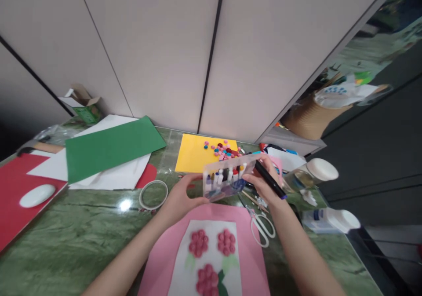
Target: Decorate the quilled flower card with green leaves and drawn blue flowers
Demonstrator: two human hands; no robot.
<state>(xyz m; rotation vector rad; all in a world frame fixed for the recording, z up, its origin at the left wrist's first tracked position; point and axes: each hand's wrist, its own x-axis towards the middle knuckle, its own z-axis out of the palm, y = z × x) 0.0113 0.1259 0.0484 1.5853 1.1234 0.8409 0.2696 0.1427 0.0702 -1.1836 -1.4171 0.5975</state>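
Both my hands hold up a clear plastic case (226, 195) with several small bottles or pens of different colours in it. My left hand (184, 197) grips its left end between thumb and fingers. My right hand (263, 184) closes on its right end and also holds a black marker (271, 180), which slants down across the palm. Below the case lies a pink sheet (165, 252) with a white card (184, 267) on it. The card bears three clusters of pink buttons (207, 279) and green leaf shapes (231, 261).
White-handled scissors (262, 230) lie right of the pink sheet. Beyond the case, loose buttons (227, 151) rest on yellow paper (189, 155). Leftward are a tape roll (153, 195), green paper (115, 148) and a white oval object (37, 195). White-capped bottles (329, 220) stand near the right edge.
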